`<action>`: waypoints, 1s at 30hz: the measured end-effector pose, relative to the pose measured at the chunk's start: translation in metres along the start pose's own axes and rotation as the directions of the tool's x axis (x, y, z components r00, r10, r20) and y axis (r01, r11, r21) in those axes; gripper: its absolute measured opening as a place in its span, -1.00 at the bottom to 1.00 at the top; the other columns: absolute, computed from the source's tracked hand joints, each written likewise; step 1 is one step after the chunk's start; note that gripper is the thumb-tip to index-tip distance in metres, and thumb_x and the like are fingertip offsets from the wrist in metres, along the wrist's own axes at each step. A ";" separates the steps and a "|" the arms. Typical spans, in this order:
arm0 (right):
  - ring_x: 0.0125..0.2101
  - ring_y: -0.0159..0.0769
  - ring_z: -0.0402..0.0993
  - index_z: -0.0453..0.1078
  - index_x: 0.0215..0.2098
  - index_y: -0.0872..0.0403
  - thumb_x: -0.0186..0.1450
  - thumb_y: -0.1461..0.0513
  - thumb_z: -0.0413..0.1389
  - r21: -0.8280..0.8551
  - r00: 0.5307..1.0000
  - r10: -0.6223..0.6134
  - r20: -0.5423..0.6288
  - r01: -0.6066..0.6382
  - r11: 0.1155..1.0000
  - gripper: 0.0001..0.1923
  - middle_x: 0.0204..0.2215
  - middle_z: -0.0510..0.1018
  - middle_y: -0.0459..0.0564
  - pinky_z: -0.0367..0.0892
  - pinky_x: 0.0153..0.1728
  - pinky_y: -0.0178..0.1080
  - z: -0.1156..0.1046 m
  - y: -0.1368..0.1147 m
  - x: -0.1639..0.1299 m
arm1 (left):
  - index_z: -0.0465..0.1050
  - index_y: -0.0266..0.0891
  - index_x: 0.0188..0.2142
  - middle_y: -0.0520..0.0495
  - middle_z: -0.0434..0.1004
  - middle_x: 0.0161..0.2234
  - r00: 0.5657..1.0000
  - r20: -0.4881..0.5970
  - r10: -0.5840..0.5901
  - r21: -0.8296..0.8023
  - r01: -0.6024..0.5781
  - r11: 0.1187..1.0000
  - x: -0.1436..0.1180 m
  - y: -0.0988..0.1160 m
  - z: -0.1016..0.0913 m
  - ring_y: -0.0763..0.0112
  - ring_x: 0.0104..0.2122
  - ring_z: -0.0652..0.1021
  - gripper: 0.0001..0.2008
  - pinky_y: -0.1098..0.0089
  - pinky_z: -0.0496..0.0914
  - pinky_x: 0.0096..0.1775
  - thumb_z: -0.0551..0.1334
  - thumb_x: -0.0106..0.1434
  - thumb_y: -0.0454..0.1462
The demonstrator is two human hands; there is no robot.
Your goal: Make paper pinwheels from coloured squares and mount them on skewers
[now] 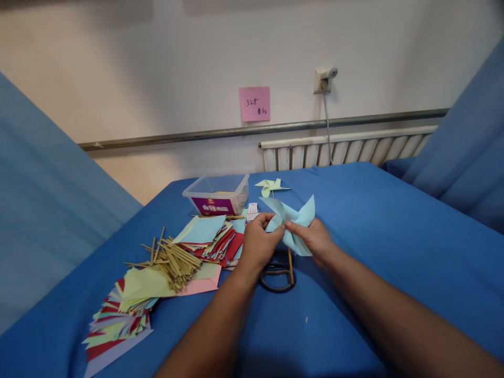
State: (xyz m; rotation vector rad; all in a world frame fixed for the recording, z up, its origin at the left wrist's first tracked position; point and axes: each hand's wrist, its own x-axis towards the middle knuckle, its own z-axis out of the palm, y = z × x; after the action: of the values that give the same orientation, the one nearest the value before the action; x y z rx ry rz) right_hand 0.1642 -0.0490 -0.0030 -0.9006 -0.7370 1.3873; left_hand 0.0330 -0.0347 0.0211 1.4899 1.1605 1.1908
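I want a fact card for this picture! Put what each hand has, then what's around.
Left hand: holds the blue pinwheel
Right hand: holds it too, thumb near its middle
Near hands: scissors, partly hidden
Behind: green pinwheel
To the left: sticks, coloured paper, clear tub
Cloth: blue
Wall: pink note with handwriting

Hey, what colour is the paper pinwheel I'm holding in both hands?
The pinwheel is plain light blue, shown best in the head view.

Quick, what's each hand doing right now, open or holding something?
Left hand: closed, holding the light blue paper pinwheel.
Right hand: closed, thumb at the same pinwheel's middle.
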 end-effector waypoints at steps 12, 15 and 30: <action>-0.38 -0.18 0.59 0.57 -0.28 0.14 -0.02 0.10 0.38 -0.082 0.979 -0.162 -0.121 0.153 0.985 -0.61 -0.32 0.67 0.07 0.46 -0.30 -0.17 0.001 0.004 0.004 | 0.52 -0.26 -0.21 -0.15 0.62 -0.24 0.985 -0.073 0.153 0.202 -0.136 0.970 -0.003 0.006 -0.001 0.23 -0.23 0.59 -0.72 0.25 0.43 -0.12 0.36 0.07 -0.20; -0.38 -0.19 0.59 0.56 -0.26 0.14 -0.01 0.10 0.36 -0.064 0.981 -0.161 -0.108 0.155 0.986 -0.61 -0.30 0.67 0.07 0.46 -0.30 -0.18 0.002 0.003 0.002 | 0.53 -0.26 -0.24 -0.13 0.62 -0.27 0.986 -0.101 0.135 0.185 -0.115 0.976 -0.002 0.005 -0.002 0.24 -0.24 0.59 -0.74 0.27 0.43 -0.13 0.35 0.08 -0.21; -0.34 -0.14 0.58 0.55 -0.29 0.18 -0.02 0.07 0.34 -0.174 0.969 -0.221 -0.112 0.199 0.964 -0.59 -0.30 0.66 0.09 0.46 -0.34 -0.20 0.008 -0.001 -0.002 | 0.56 -0.18 -0.19 -0.07 0.64 -0.23 0.965 -0.099 0.241 0.387 -0.186 0.903 -0.009 0.010 0.001 0.25 -0.21 0.60 -0.75 0.29 0.41 -0.09 0.32 0.13 -0.17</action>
State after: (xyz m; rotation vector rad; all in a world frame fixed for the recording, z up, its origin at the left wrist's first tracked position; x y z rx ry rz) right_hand 0.1575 -0.0507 0.0014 -0.9993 -0.8281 1.0822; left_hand 0.0343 -0.0450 0.0291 1.8842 1.4106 1.2925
